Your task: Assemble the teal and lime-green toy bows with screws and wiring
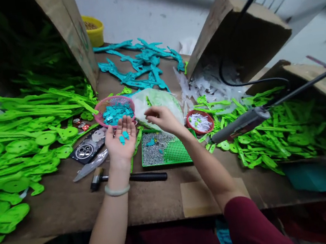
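Observation:
My left hand is turned palm up, its fingers stretched out, and holds a few small teal plastic pieces on the palm and fingers. Just beyond it is a pink basket filled with similar teal pieces. My right hand hovers over the near side of a pale round bowl-like thing, fingers bent together; whatever they may pinch is hidden. Below it lies a green perforated tray with many small metal parts and a few teal pieces in it.
A hammer and a phone lie near my left wrist. Lime-green plastic parts pile up at left, more at right. Teal parts lie behind. A red basket and a grey corded tool are at right.

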